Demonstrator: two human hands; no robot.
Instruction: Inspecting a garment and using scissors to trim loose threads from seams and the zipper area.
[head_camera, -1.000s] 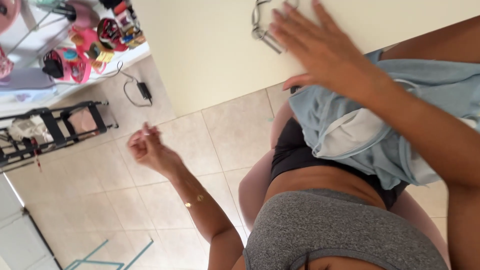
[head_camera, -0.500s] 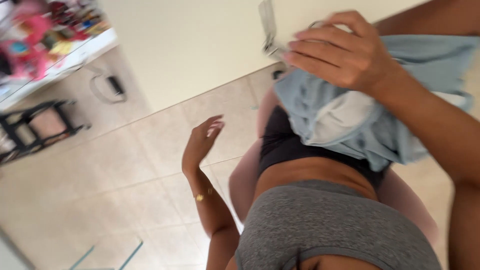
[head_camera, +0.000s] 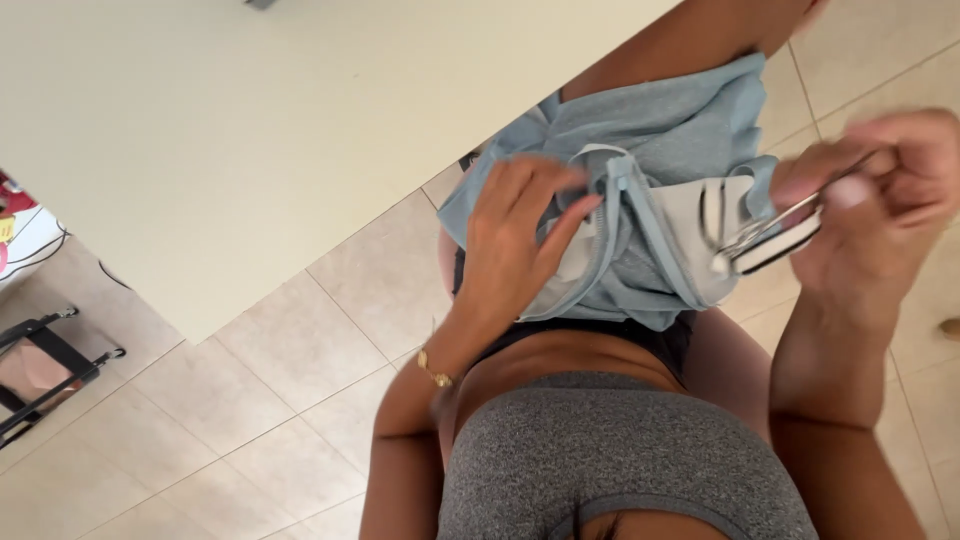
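A light blue garment (head_camera: 660, 140) with a white inner waistband lies bunched over my lap and against my right forearm. My left hand (head_camera: 515, 240) rests on its left side, fingers closed over the waistband edge; a gold bracelet sits on that wrist. To the right, my right hand (head_camera: 880, 190) is clenched around a metal clip hanger (head_camera: 770, 235), whose clip end touches the white waistband. I am looking straight down over my grey top.
A cream tabletop (head_camera: 250, 120) fills the upper left, its edge running diagonally just beyond the garment. Beige floor tiles (head_camera: 280, 400) lie below. A black metal rack (head_camera: 40, 365) stands at the far left, with colourful items above it at the frame edge.
My left hand rose from beside the floor and came onto the garment. My right hand left the top of the garment, moved right and now grips the metal hanger. The view swung right.
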